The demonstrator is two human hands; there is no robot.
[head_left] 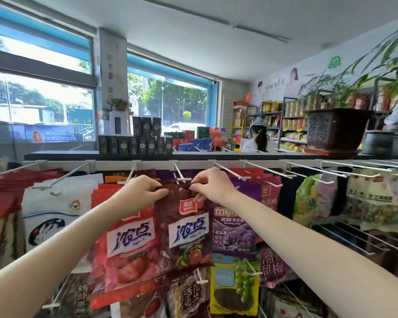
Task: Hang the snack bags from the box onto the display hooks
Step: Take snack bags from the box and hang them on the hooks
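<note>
A dark red snack bag (186, 228) hangs in front of me. My left hand (143, 191) pinches its top left corner and my right hand (210, 184) pinches its top right corner. The bag's top edge sits just under the tip of a white display hook (180, 174) on the top rail. A brighter red bag (126, 253) of the same brand hangs to its left, partly behind my left forearm. The box is not in view.
White hooks (230, 172) run along the top rail (115, 165), some bare. Purple (233, 228), green (236, 288) and other bags hang around. Above, a shelf holds dark boxes (136, 143) and a potted plant (337, 129). A person (259, 138) stands beyond.
</note>
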